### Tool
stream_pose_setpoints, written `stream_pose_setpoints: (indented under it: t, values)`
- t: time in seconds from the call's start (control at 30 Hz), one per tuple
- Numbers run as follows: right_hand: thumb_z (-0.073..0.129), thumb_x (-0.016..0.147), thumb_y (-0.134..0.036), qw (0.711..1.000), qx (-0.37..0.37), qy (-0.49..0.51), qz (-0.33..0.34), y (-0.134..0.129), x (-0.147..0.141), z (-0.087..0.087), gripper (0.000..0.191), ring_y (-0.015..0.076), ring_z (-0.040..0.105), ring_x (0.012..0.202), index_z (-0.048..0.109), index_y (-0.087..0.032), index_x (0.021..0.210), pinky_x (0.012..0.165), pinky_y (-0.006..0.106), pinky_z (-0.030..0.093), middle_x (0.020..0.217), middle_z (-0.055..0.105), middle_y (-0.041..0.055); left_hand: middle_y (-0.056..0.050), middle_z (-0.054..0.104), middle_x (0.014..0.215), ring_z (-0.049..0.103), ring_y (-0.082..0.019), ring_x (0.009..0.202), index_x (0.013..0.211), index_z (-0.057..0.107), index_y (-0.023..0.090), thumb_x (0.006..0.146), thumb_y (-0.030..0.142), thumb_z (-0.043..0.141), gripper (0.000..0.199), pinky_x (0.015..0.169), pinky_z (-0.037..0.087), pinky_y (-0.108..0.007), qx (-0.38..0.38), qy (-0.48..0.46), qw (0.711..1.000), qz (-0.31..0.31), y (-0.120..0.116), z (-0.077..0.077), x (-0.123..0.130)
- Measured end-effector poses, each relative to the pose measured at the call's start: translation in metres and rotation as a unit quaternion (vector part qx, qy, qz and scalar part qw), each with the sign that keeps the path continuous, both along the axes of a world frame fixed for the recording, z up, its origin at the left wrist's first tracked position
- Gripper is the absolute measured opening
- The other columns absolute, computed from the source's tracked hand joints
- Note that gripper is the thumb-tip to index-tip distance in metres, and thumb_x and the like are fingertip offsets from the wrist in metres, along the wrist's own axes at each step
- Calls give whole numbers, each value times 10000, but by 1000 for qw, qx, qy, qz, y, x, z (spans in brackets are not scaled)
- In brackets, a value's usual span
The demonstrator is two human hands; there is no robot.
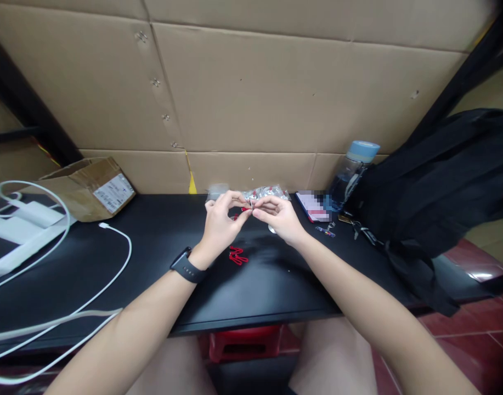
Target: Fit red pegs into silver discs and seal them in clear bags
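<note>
My left hand [226,219] and my right hand [278,216] meet above the middle of the black table, fingertips pinched close together. Between them is a small metal piece [252,204], too small to name, with a bit of red cord beside the left fingers. Below my left hand a red cord [237,255] lies loosely looped on the tabletop. A small round white thing [271,229] shows under my right hand. Clear plastic packets [267,192] with red and silver bits lie behind the hands.
The black table [152,285] holds a cardboard box [86,186], a white power strip [29,241] and white cables [130,247] at left. At right are a bottle [350,175], a notebook [311,206], keys [364,233] and a black backpack [436,186].
</note>
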State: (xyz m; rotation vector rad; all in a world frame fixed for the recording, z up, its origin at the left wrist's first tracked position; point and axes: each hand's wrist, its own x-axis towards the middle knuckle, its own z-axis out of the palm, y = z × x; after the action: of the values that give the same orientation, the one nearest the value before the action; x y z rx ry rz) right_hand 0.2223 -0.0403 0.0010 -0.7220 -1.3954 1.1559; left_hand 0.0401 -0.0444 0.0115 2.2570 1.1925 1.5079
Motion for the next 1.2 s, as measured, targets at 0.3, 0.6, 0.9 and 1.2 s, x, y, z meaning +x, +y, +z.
stream_pose_setpoints:
  t: [0.3, 0.6, 0.9, 1.2]
  values:
    - [892, 706, -418, 999, 8, -19, 35, 0, 6, 1, 374, 262, 708, 1149, 687, -231, 956, 1054, 454, 537, 1122, 770, 65, -3, 778, 1013, 737, -253, 1009, 1003, 548, 238, 883, 227, 715, 206, 980, 336, -448, 3, 8, 999, 39, -3, -1, 1]
    - [899, 721, -346, 999, 12, 36, 33, 0, 0, -8, 417, 240, 679, 1218, 635, -242, 1026, 1111, 430, 506, 1240, 741, 69, -1, 772, 985, 721, -246, 1041, 1007, 545, 233, 881, 222, 711, 209, 1000, 353, -448, -15, 9, 1000, 19, -7, 6, 1]
    - [916, 688, -332, 999, 21, -4, 35, 3, 5, -7, 341, 252, 687, 1186, 684, -221, 912, 1056, 414, 534, 1179, 760, 73, 10, 762, 937, 742, -245, 993, 1003, 527, 230, 846, 187, 718, 251, 978, 366, -420, -18, -2, 1000, -5, -6, 5, 2]
    - [707, 909, -335, 964, 181, -189, -41, 6, 13, -2, 129, 242, 682, 1098, 678, -212, 934, 860, 360, 565, 1179, 718, 96, 4, 741, 966, 758, -246, 964, 1026, 510, 230, 827, 178, 740, 309, 966, 397, -402, -36, -19, 999, -10, 1, -2, 0]
